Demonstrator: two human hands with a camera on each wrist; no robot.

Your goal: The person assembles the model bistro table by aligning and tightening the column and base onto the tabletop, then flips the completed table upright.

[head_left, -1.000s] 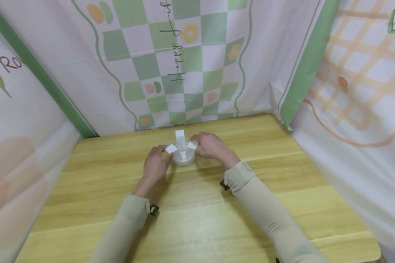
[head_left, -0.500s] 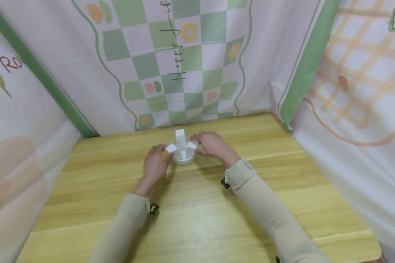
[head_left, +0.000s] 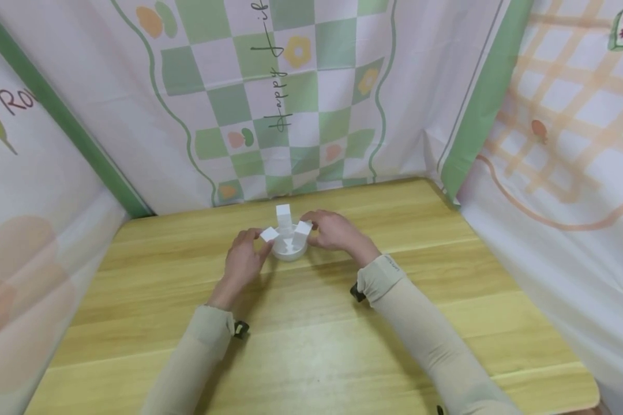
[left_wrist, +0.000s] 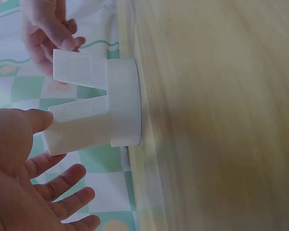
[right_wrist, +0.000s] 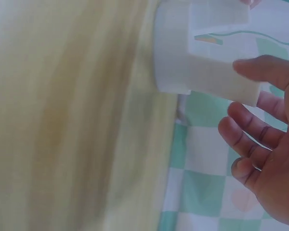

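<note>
A round white base (head_left: 289, 254) stands on the table with three white rectangular blocks rising from it: a left block (head_left: 269, 234), a right block (head_left: 303, 228) and a taller-looking back block (head_left: 284, 214). My left hand (head_left: 242, 260) pinches the left block near its top between thumb and index finger; in the left wrist view its other fingers (left_wrist: 67, 186) are spread apart. With thumb and index finger my right hand (head_left: 336, 230) pinches the right block, and its other fingers (right_wrist: 245, 137) curve loosely below in the right wrist view. Both held blocks lean outward, their lower ends at the base.
The wooden table (head_left: 311, 346) reaches back to a hanging cloth (head_left: 291, 115) with green checks. More printed cloth hangs along the left side (head_left: 41, 230) and right side (head_left: 560, 173). Dark straps (head_left: 241, 329) show at the cuffs.
Almost nothing differs. Both hands stay on the left and right blocks, with only a slight shift of the right hand and sleeve.
</note>
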